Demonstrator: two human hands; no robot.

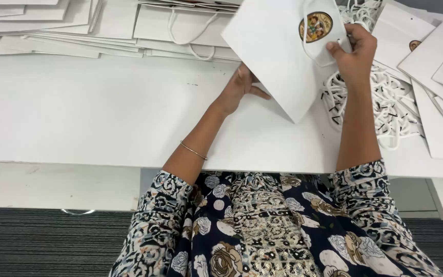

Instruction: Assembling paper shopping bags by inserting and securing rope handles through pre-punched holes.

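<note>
Currently our right hand (354, 54) pinches the flat white paper bag with round sticker (283, 51) at its top; left hand (239, 87) grips its lower edge. We'd keep it taut.

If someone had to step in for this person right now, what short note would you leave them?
Left hand: under the lower edge of the white paper bag, steadying it above the white table.
Right hand: pinching the bag's top by its round coloured sticker and a white cord handle.
Nearby: pile of loose white cords by the right arm; flat bags with handles stacked at the table's back; more stickered bags fanned out on the right.
Done: stacks lie flat on both sides.
Left: the bag in hand is not yet set down.
</note>
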